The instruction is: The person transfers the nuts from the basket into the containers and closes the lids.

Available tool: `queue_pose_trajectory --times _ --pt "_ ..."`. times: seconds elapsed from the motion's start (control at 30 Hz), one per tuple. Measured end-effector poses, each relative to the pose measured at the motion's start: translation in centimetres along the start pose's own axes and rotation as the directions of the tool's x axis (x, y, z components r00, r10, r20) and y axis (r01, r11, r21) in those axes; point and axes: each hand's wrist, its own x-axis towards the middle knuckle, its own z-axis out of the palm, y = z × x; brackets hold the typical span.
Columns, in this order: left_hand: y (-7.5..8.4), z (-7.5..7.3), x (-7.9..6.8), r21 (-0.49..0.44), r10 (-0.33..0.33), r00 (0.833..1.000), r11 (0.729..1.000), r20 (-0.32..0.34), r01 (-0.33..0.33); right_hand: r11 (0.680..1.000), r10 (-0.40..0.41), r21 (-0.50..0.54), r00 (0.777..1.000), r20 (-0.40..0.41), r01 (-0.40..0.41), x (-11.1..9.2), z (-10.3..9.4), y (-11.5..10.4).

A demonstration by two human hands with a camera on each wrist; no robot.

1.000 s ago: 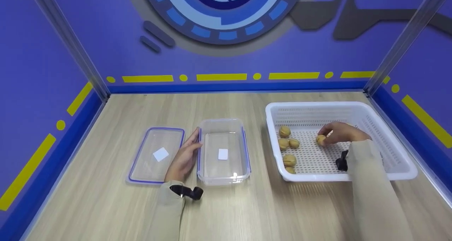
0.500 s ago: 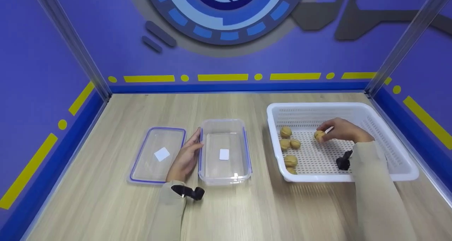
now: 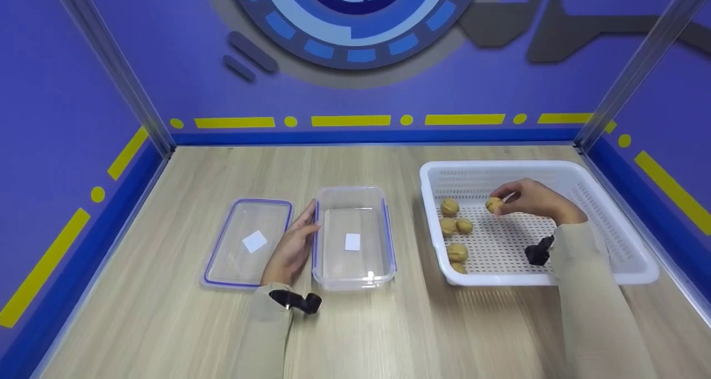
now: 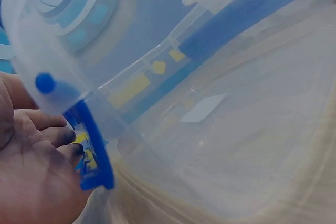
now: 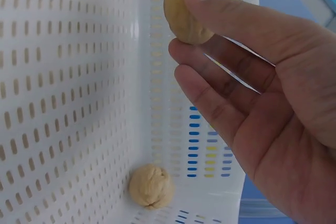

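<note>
My right hand (image 3: 530,198) pinches a walnut (image 3: 493,204) between thumb and fingers, over the white perforated basket (image 3: 536,279). In the right wrist view the held walnut (image 5: 186,17) is raised off the basket floor, and another walnut (image 5: 151,186) lies by the basket wall. Several walnuts (image 3: 456,252) rest along the basket's left side. My left hand (image 3: 291,248) rests against the left side of a clear plastic container (image 3: 355,283). Up close in the left wrist view, its fingers (image 4: 58,135) lie by the container's blue clip (image 4: 97,150). A white label (image 3: 352,242) shows in the container.
A clear lid (image 3: 233,257) with a blue seal and a white label lies left of the container, partly behind my left hand. Bare wooden table (image 3: 405,334) separates container and basket. Printed blue panels (image 3: 355,101) wall the back and sides.
My right hand has lifted the walnut and moved slightly away from me and to the left, still inside the basket's outline. The left hand stays against the container.
</note>
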Motion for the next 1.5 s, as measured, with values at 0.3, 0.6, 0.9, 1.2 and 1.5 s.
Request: queue_pose_trajectory --times 0.3,0.6,0.9,1.2,1.5 --pt "-0.1 0.2 0.1 0.022 0.001 1.0 1.0 -0.008 -0.001 0.999 -0.02 0.042 0.999 -0.028 0.021 0.0 -0.6 -2.6" --pt "0.1 0.2 -0.2 0.047 0.016 0.999 0.999 -0.031 -0.014 0.998 -0.064 -0.01 0.997 -0.051 0.063 0.6 -0.9 -5.6" --pt "-0.1 0.2 -0.3 0.088 0.013 0.999 0.996 -0.047 -0.009 0.983 -0.184 -0.014 0.98 -0.074 0.184 1.5 -0.2 -8.4" --pt "0.0 0.3 -0.2 0.11 0.018 0.999 0.994 -0.047 -0.013 0.972 -0.235 0.006 0.971 -0.051 0.236 2.8 0.9 -11.3" --pt "-0.2 0.2 -0.2 0.081 0.034 0.999 0.996 -0.022 -0.032 0.966 -0.253 0.04 0.967 -0.035 0.254 4.1 2.0 -14.4"
